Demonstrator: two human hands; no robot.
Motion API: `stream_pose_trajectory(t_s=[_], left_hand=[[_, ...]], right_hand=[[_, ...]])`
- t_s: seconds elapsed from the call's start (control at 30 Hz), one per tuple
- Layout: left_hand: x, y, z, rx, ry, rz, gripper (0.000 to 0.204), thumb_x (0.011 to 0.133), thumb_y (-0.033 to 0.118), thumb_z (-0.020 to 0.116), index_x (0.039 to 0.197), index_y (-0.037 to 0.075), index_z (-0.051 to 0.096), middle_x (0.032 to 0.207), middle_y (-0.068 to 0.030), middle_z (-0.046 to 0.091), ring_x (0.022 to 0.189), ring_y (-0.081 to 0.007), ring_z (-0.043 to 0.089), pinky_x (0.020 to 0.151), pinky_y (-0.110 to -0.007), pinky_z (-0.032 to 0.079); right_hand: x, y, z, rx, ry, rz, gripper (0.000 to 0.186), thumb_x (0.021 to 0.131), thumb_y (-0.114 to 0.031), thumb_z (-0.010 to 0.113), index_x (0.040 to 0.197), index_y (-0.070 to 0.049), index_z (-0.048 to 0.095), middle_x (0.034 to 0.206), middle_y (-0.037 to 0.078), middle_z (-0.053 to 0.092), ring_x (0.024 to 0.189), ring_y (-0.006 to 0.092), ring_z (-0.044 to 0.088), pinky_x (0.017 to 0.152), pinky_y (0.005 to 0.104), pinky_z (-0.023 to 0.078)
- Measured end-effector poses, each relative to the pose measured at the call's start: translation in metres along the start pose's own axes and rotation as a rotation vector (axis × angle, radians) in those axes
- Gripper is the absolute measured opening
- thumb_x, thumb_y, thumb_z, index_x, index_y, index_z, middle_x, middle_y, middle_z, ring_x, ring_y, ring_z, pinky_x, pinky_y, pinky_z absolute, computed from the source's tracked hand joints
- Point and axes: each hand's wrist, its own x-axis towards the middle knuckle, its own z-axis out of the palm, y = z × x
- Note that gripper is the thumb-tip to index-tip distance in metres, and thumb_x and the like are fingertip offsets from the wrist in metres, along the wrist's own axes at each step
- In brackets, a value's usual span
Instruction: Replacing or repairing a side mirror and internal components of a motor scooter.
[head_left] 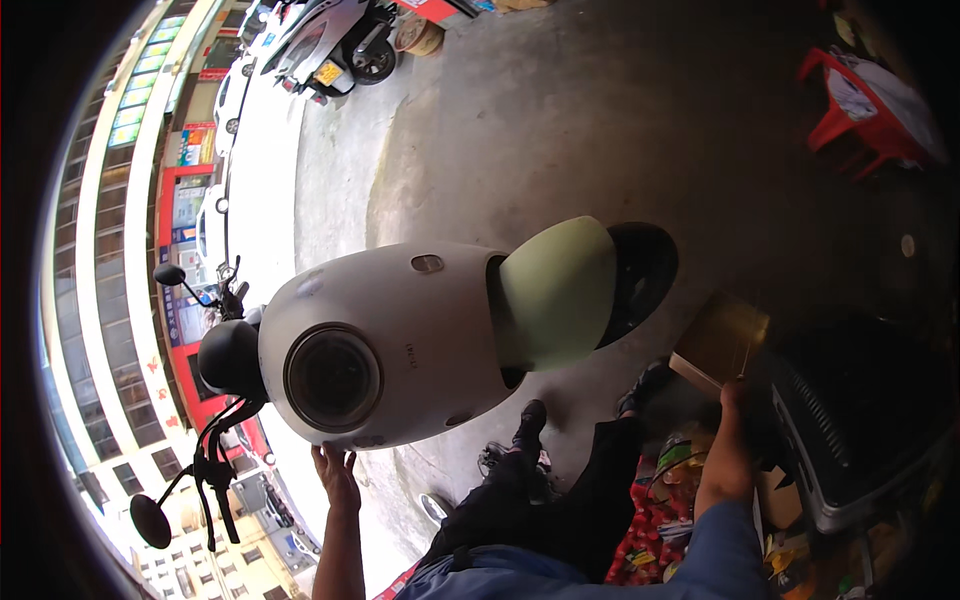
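Observation:
A white scooter (pixel 400 340) with a round headlight (pixel 333 377), a pale green front fender (pixel 555 290) and a black front wheel (pixel 640 275) fills the middle of the view. My left hand (pixel 337 472) lies flat, fingers apart, against the lower edge of its front panel beside the headlight. My right hand (pixel 733 397) reaches out on the right and grips the edge of a brown cardboard box (pixel 720 340). The scooter's black handlebar and mirrors (pixel 215 460) stick out at the left.
My legs in black trousers and black shoes (pixel 530 425) stand on the concrete floor beside the wheel. A dark plastic crate (pixel 850 430) and a bag of red packets (pixel 655 525) sit at the right. Red plastic furniture (pixel 860 100) stands far right; parked scooters (pixel 340 50) at top.

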Motion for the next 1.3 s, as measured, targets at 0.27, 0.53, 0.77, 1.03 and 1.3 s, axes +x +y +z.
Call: stream_pose_trajectory(t_s=[0.27,0.53,0.77,1.03,1.3], left_hand=[[-0.013,0.016,-0.005,0.016,0.041,-0.032,0.046,0.099,0.04,0.046,0.134,0.016,0.03,0.126,-0.0062,0.05,0.115,-0.0197,0.051,0.092,-0.044,0.039],[-0.004,0.013,0.021,-0.046,0.024,-0.029,0.034,0.097,0.032,0.052,0.119,0.012,0.037,0.11,-0.0059,0.056,0.101,-0.0168,0.053,0.082,-0.037,0.046],[-0.002,-0.002,-0.014,-0.055,0.057,0.068,0.036,0.092,0.02,0.061,0.111,0.002,0.036,0.098,-0.0106,0.058,0.088,-0.0157,0.057,0.075,-0.029,0.047],[0.02,0.003,-0.016,-0.08,-0.195,0.228,0.047,0.083,0.028,0.071,0.105,-0.001,0.041,0.092,-0.014,0.059,0.087,-0.0223,0.06,0.076,-0.035,0.048],[0.056,-0.05,-0.07,-0.141,-0.778,0.421,0.037,0.089,0.028,0.061,0.112,0.0,0.054,0.107,-0.0169,0.063,0.099,-0.0268,0.062,0.087,-0.035,0.048]], right_hand=[[0.007,0.001,0.032,0.395,-0.129,-0.049,0.041,0.093,-0.032,0.047,0.118,-0.002,0.058,0.115,0.022,0.061,0.109,0.0349,0.058,0.091,0.0451,0.046],[-0.113,0.012,-0.072,0.472,-0.405,0.348,0.028,0.091,-0.029,0.043,0.104,-0.006,0.053,0.057,0.004,0.055,0.041,0.0153,0.046,0.041,0.034,0.038],[-0.255,-0.093,-0.129,0.601,-0.52,0.259,0.023,0.088,-0.027,0.051,0.101,-0.008,0.051,0.058,0.0,0.041,0.043,0.0116,0.041,0.04,0.0287,0.035],[-0.32,-0.114,-0.144,1.118,-0.414,0.253,0.039,0.094,-0.047,0.048,0.092,-0.008,0.054,0.077,0.004,0.052,0.068,0.0193,0.053,0.061,0.036,0.046],[-0.477,-0.176,-0.15,1.644,-0.375,0.134,0.033,0.096,-0.044,0.046,0.103,-0.015,0.061,0.107,0.004,0.062,0.099,0.0255,0.058,0.085,0.0425,0.047]])
